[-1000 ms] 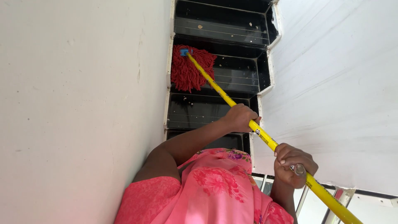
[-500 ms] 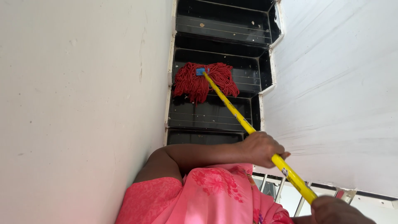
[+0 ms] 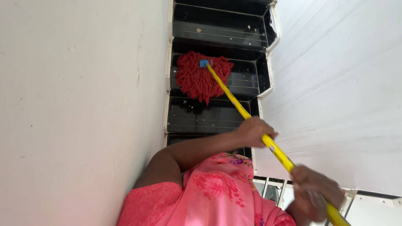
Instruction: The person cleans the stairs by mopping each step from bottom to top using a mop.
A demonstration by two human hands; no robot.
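Note:
A mop with a red string head point(image 3: 200, 79) and a blue socket lies spread on a black stair step point(image 3: 243, 79). Its yellow handle point(image 3: 234, 102) runs down to the lower right. My left hand point(image 3: 253, 130) is closed around the handle at its middle, with the bare forearm stretching back to a pink flowered garment point(image 3: 217, 188). My right hand point(image 3: 316, 193), blurred, grips the handle near its upper end at the bottom right.
Black glossy steps point(image 3: 209, 115) with white edges descend between a white wall on the left point(image 3: 83, 104) and a white wall on the right point(image 3: 335, 96). Small bits of debris dot the steps. A metal railing point(image 3: 280, 190) shows at the bottom right.
The mop head has shifted right across the step and spread wider. Both my hands have moved down and to the right with the handle.

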